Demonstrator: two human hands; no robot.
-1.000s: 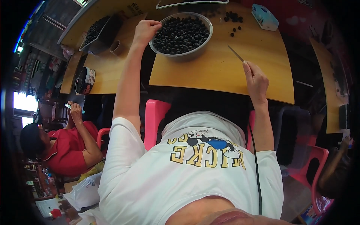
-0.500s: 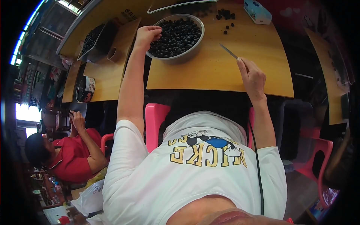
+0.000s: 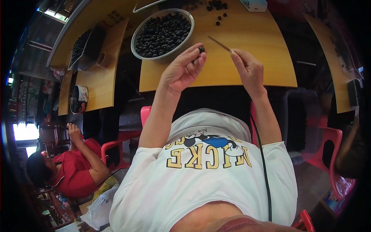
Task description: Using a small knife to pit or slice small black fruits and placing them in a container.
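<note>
My left hand (image 3: 186, 66) pinches one small dark ball (image 3: 201, 50), fruit-like or nut-like, between thumb and fingertips above the table. Just beyond it stands a pale round bowl (image 3: 154, 58) heaped with dark balls (image 3: 164, 33) of the same look. In my right hand (image 3: 249, 70) is a thin-bladed knife (image 3: 219, 43). Its handle is mostly hidden in my closed fingers, and its blade points up and left toward the held ball without touching it.
Several dark balls (image 3: 217, 5) lie loose at the table's (image 3: 262, 42) far side, near a tissue pack (image 3: 255, 5). A filled black crate (image 3: 82, 50), a brown cup (image 3: 102, 59) and a tub (image 3: 80, 99) occupy the left table. Someone in red (image 3: 79, 168) sits at left.
My left hand has come from the bowl's rim toward the right and nearer me, with one dark ball in its fingertips. The knife stays in my right hand. The whole view has shifted slightly.
</note>
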